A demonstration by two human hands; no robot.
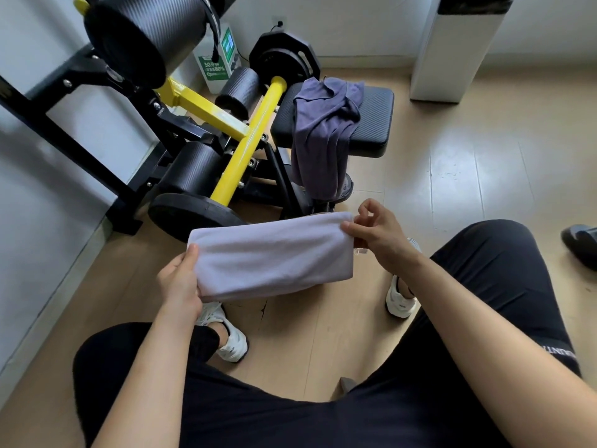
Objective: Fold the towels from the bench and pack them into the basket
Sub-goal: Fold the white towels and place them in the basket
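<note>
Folded pale towel (273, 257) held level in the air above the wooden floor (452, 176), between the knees, on the near side of the bench. Left hand (179, 279) gripping the left short edge, thumb on top, fingers underneath. Right hand (378, 234) pinching the far right corner, forefinger curled clear. Far long edge just short of a black weight plate (190, 211). Crumpled purple towel (323, 124) draped over the left part of the black bench pad (371, 121), hanging down its near edge. Open floor right of the bench; wall close on the left; white cabinet (452, 50) far right.
</note>
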